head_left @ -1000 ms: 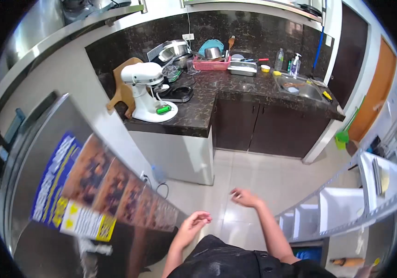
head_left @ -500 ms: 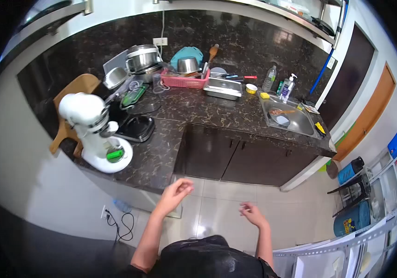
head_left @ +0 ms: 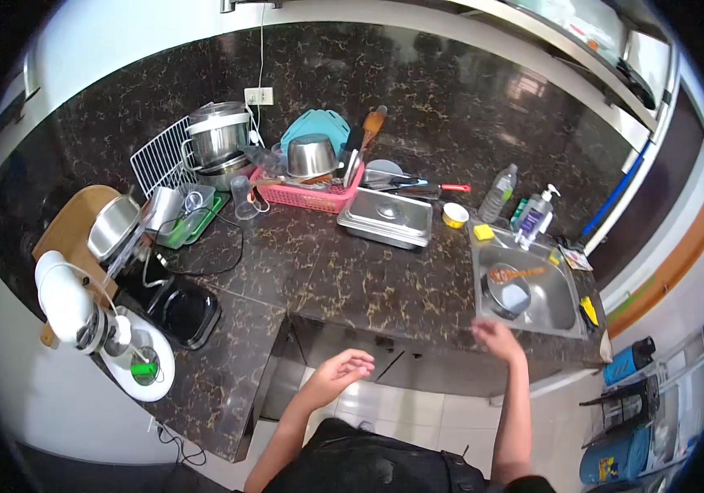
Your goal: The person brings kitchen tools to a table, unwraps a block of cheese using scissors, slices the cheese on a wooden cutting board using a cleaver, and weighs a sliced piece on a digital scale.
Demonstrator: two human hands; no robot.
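Observation:
My left hand [head_left: 337,378] hangs in the air before the counter's front edge, fingers loosely curved and apart, holding nothing. Further right, my right hand [head_left: 496,338] is raised just in front of the steel sink [head_left: 545,292]; its fingers are partly blurred, and no object shows in it. Inside the sink sit a metal bowl [head_left: 506,297] and a brown spatula [head_left: 524,271]. A yellow sponge [head_left: 483,232] lies by the sink's back left corner. Behind my left hand, a lidded steel tray [head_left: 386,216] rests on the dark counter [head_left: 344,283].
A white stand mixer [head_left: 64,304] and a black appliance [head_left: 185,312] stand on the left counter. Behind are steel pots [head_left: 219,140] and a pink dish basket [head_left: 307,197]. A bottle [head_left: 497,194] and pump bottle [head_left: 534,215] stand behind the sink. A shelf [head_left: 565,45] hangs above.
The view has swung toward the counter and sink, which now appear closer. The cardboard-coloured printed panel at the left has left the view. My right hand has risen toward the sink.

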